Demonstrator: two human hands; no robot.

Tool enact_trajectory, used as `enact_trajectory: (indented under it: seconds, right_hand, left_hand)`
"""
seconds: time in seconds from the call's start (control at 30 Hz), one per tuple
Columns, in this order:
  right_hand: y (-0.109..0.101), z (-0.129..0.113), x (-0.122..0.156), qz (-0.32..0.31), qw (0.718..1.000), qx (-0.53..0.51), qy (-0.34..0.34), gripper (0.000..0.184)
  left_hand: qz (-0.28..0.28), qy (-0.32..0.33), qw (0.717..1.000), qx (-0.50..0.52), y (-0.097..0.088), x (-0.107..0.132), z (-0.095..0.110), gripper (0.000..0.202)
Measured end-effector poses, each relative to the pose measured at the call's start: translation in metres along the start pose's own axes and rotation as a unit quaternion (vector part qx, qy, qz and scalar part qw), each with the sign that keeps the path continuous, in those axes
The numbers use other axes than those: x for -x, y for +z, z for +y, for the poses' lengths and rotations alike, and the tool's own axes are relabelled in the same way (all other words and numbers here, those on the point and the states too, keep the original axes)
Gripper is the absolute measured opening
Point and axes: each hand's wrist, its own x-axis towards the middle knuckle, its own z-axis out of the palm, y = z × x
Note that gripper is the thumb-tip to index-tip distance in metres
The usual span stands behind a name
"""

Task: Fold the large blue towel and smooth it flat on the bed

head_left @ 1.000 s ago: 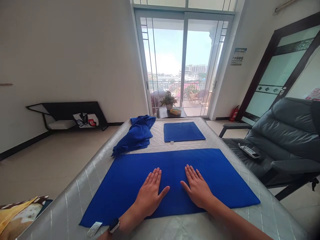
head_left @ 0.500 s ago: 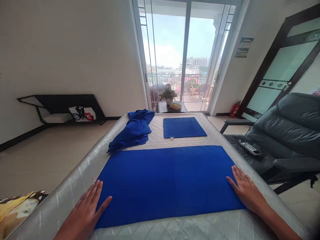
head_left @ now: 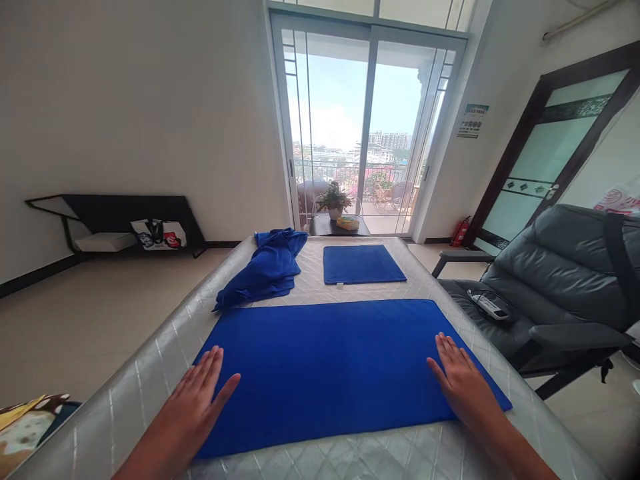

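Note:
A blue towel (head_left: 325,373) lies spread flat across the near part of a mattress (head_left: 380,457) with a pale quilted cover. Over its left edge is my left hand (head_left: 197,390), palm down with the thumb held apart. My right hand (head_left: 460,377) is over the right part of the towel, a little in from its edge, fingers straight. Neither hand grips anything; whether they press on the cloth or hover I cannot tell. Beyond lie a smaller folded blue towel (head_left: 363,265) and, to its left, a crumpled heap of blue cloth (head_left: 265,270).
A grey armchair (head_left: 565,267) with a power strip (head_left: 489,307) on its seat stands right of the mattress. At the far end, a small table holds a potted plant (head_left: 335,199) and a tissue pack (head_left: 348,223). A black frame (head_left: 125,217) rests by the left wall.
Both my hands have moved inward from the towel's side edges, the right one more so. The towel stays spread in place. The view has tilted up slightly.

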Motion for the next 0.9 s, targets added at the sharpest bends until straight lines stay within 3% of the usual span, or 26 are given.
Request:
enact_trajectory:
  seconds: [0.17, 0.23, 0.3, 0.43, 0.67, 0.8, 0.9]
  right_hand:
    - [-0.020, -0.117, 0.013, -0.056, 0.979, -0.090, -0.177, 0.065]
    - [-0.016, -0.144, 0.019, -0.081, 0.964, -0.118, -0.226, 0.064]
    - [-0.008, -0.156, 0.024, -0.100, 0.953, -0.136, -0.252, 0.064]
    - [0.001, -0.156, 0.028, -0.121, 0.948, -0.148, -0.253, 0.066]
    - [-0.009, -0.148, 0.029, -0.150, 0.957, -0.142, -0.204, 0.067]
    - [-0.010, -0.105, 0.029, -0.151, 0.970, -0.101, -0.160, 0.068]
    - [-0.003, -0.046, 0.033, -0.136, 0.985, -0.060, -0.091, 0.071]
  left_hand:
    - [-0.017, 0.192, 0.981, 0.034, -0.010, -0.023, 0.139, 0.074]
    - [-0.009, 0.254, 0.966, 0.057, -0.007, -0.019, 0.175, 0.074]
    - [-0.003, 0.290, 0.955, 0.068, -0.004, -0.013, 0.192, 0.076]
    - [-0.012, 0.297, 0.953, 0.053, -0.001, -0.007, 0.195, 0.080]
    - [-0.013, 0.261, 0.963, 0.064, -0.003, -0.003, 0.187, 0.077]
    - [-0.053, 0.248, 0.966, 0.046, -0.008, 0.011, 0.158, 0.076]
    - [-0.083, 0.169, 0.982, 0.026, -0.010, 0.028, 0.110, 0.076]
